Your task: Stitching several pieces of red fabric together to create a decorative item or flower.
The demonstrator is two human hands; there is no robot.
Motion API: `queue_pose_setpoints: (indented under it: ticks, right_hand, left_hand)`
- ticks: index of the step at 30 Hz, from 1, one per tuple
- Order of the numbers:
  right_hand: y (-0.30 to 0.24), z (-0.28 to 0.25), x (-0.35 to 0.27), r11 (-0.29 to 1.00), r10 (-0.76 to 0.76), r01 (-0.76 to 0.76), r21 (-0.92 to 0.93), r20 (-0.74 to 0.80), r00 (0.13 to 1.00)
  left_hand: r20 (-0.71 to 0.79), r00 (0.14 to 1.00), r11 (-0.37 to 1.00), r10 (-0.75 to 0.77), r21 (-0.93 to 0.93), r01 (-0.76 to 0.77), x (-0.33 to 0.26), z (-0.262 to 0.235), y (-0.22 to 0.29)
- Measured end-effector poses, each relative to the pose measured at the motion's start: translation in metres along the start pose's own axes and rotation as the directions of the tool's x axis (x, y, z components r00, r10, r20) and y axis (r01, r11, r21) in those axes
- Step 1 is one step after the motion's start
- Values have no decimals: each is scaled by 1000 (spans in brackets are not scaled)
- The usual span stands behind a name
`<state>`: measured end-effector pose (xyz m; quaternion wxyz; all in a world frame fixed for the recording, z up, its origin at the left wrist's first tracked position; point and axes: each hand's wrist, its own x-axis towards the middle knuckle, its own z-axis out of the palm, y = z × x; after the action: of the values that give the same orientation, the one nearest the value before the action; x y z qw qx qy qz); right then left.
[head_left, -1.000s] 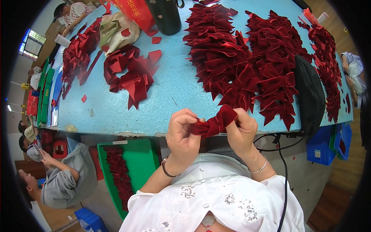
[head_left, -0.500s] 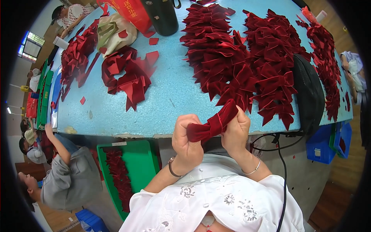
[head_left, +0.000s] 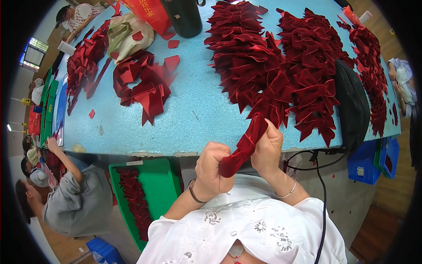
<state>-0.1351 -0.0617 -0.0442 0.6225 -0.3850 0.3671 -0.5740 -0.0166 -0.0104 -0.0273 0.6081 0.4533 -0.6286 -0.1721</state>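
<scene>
A red bag (head_left: pixel 147 12) with yellow print is seen at the far edge of the bench (head_left: pixel 193 110), partly cut off by the top of the picture. Just to its left a crumpled beige bag (head_left: pixel 127 33) is laid, with red scraps on it. A small white label (head_left: pixel 132 163) is fixed to the near rim of the green crate (head_left: pixel 160 185) below the bench. Another white label (head_left: pixel 360 171) is carried on the front of the blue crate (head_left: pixel 365 163) at the right. No screens or signs can be made out.
</scene>
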Motion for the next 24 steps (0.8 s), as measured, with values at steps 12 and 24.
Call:
queue_pose_setpoints:
  ticks: [12,24]
  right_hand:
    - [-7,7,0,995,85,-80,51,-96,992]
    - [-23,2,5,877,-247,257,-406,78,966]
  left_hand:
    - [-105,907,892,-407,-260,370,-6,6,-5]
    - [21,808,648,-588,-586,487,14,-5,1]
